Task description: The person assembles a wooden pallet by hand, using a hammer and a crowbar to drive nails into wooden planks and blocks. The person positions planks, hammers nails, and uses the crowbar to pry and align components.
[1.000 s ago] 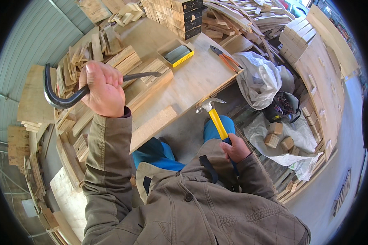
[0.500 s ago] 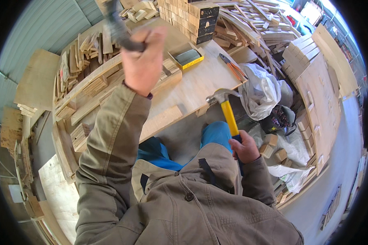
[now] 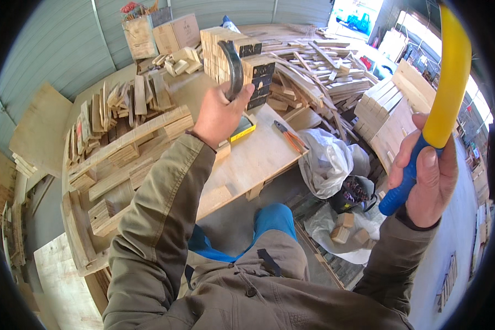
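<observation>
My left hand (image 3: pixel 221 114) is closed around a dark, curved metal bar (image 3: pixel 234 69), held upright above the plywood worktop (image 3: pixel 247 159). The bar's lower part is hidden in the fist, so its exact kind cannot be made out. Raised at the right, my right hand (image 3: pixel 432 176) grips the blue handle of a claw hammer (image 3: pixel 448 77). Its yellow shaft points upward, close to the camera, and its head is out of view. A small yellow box (image 3: pixel 243 130) stands just beyond the left hand, partly covered by it. Orange-handled pliers (image 3: pixel 291 137) lie on the worktop's right side.
Wooden frames and slats (image 3: pixel 132 140) fill the left of the worktop. A stack of wood blocks (image 3: pixel 214 52) stands at the back, beside a heap of loose boards (image 3: pixel 319 71). White sacks (image 3: pixel 330 159) and cut blocks (image 3: pixel 341 234) lie at the right, below the worktop's edge.
My right hand has lifted the hammer from beside my leg up to the right, close to the camera. My left hand, with the bar, has come lower and to the right; the view has tilted up.
</observation>
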Available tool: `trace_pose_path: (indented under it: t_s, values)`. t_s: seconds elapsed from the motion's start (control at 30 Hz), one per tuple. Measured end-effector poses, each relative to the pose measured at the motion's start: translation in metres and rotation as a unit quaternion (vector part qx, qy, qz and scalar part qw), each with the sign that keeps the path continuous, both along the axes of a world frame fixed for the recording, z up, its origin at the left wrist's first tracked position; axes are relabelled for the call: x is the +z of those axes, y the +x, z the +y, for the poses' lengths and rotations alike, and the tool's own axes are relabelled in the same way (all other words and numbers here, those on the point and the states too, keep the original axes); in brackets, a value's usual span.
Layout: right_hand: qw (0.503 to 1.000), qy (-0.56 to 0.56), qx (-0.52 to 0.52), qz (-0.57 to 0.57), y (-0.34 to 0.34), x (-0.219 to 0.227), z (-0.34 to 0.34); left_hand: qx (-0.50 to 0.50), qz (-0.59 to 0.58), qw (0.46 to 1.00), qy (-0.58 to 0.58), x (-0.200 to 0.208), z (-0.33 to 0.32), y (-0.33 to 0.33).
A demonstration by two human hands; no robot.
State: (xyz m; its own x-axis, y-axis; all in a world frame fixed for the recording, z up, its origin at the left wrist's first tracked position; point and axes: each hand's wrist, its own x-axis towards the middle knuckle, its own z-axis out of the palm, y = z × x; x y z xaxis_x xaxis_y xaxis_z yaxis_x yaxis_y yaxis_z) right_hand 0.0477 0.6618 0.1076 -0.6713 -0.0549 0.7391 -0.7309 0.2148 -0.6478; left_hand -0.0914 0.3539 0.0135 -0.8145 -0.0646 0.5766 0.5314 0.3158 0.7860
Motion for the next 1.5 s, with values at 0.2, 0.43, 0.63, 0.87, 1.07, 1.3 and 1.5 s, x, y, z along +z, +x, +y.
trace_pose_path:
  t_s: [0.2, 0.43, 0.63, 0.87, 1.07, 1.3, 1.5]
  values:
    - [0.972, 0.195, -0.057, -0.116, 0.008, 0.014, -0.036, -0.002, -0.028, 0.999, 0.020, -0.001, 0.004, 0.002]
    - [0.945, 0.299, -0.046, -0.123, -0.003, 0.004, -0.011, -0.007, -0.022, 0.999, 0.022, -0.010, -0.001, -0.002]
    - [0.975, 0.215, -0.015, 0.044, -0.002, 0.065, -0.010, -0.001, -0.008, 1.000, 0.009, -0.010, -0.002, -0.003]
    - [0.983, 0.178, -0.018, -0.031, -0.008, 0.031, -0.018, -0.025, -0.026, 0.999, 0.037, -0.015, -0.001, -0.007]
    - [0.926, 0.372, -0.036, -0.057, -0.017, -0.003, 0.002, -0.012, -0.045, 0.999, 0.013, -0.019, -0.006, -0.009]
    - [0.951, 0.308, -0.027, -0.022, -0.008, 0.074, 0.015, -0.021, -0.020, 1.000, -0.003, -0.021, -0.008, -0.013]
    - [0.975, 0.218, -0.034, -0.005, -0.008, 0.046, 0.007, -0.028, -0.016, 0.999, 0.001, -0.021, -0.008, -0.014]
